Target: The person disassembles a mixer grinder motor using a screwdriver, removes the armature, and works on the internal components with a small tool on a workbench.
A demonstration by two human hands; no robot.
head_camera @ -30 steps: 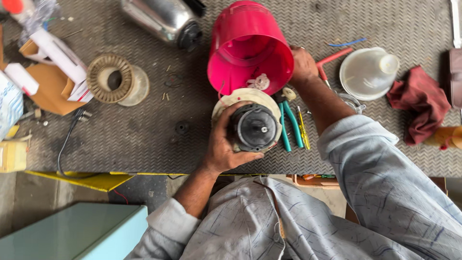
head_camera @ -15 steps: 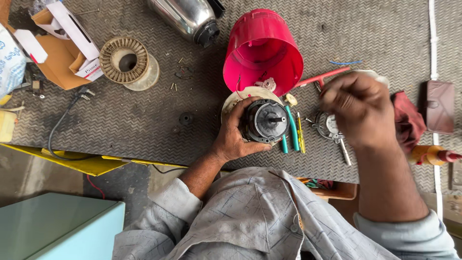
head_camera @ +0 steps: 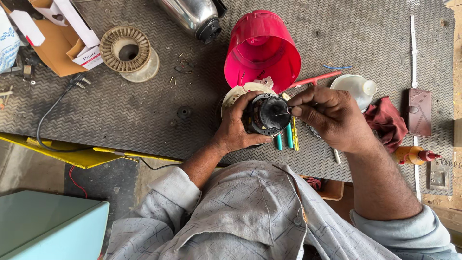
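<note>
My left hand (head_camera: 238, 124) grips a round black motor (head_camera: 267, 114) from the side and holds it just above a cream-coloured disc (head_camera: 236, 94) on the grey ribbed mat (head_camera: 134, 115). My right hand (head_camera: 332, 118) is pinched on the thin metal shaft (head_camera: 283, 111) at the motor's middle. A red plastic housing (head_camera: 262, 50) lies on its side right behind the motor, its open end facing me. Green-handled tools (head_camera: 284, 141) lie under my hands.
A shiny metal jar (head_camera: 192, 17) lies at the top. At left are a ribbed ring (head_camera: 127, 48), an open cardboard box (head_camera: 57, 41) and a black cable (head_camera: 48, 120). Right of my hands are a white cup (head_camera: 356, 86), a dark red rag (head_camera: 387, 123), a brown wallet (head_camera: 419, 111) and an orange bottle (head_camera: 411, 155).
My right hand came away from the red housing's far side, swung out to the right, then moved in and pinched the motor's shaft. My left hand kept hold of the motor.
</note>
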